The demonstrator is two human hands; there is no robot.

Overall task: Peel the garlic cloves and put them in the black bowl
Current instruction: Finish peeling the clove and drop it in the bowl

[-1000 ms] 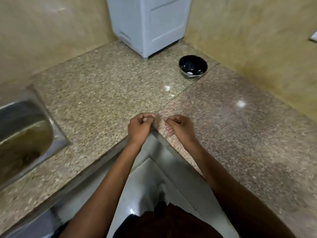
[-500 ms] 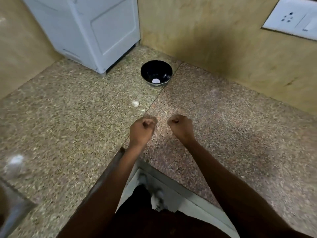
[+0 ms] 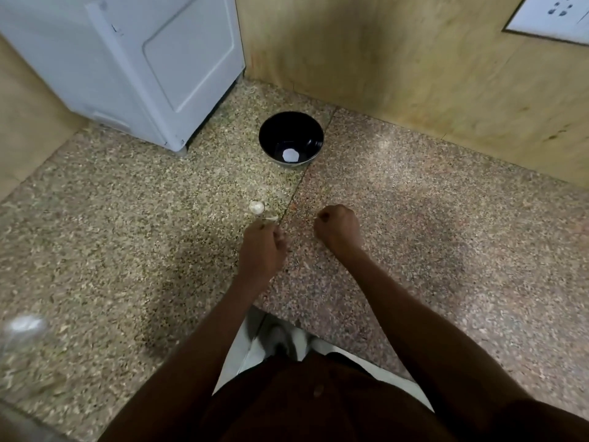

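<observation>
A person's left hand (image 3: 262, 250) pinches a pale scrap beside a garlic clove (image 3: 256, 207) on the granite surface (image 3: 127, 234); the right hand (image 3: 338, 229) is fisted, its contents hidden. The black bowl (image 3: 271, 130) sits well apart, so a slippery clove could drop en route.

Speckled granite counter (image 3: 127, 234), tan walls (image 3: 398, 52), white appliance (image 3: 134, 59), wall socket (image 3: 554, 17)
</observation>
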